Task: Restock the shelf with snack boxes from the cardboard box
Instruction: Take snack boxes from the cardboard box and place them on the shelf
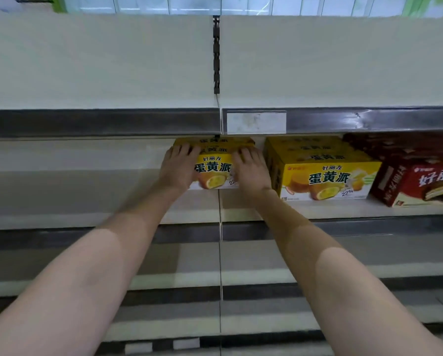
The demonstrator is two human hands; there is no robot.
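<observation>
Mid-shelf (pixel 87 201), both my left hand (pixel 180 167) and right hand (pixel 250 170) grasping a yellow egg-yolk-pie box (pixel 213 173); next, probably nudge it flush beside its neighbour stack (pixel 325 173).

Yellow box in hands (pixel 212 170): 好丽友 蛋黄派; neighbouring yellow box (pixel 325 176) same (plus 22%); red box (pixel 420 183): 好丽.
</observation>
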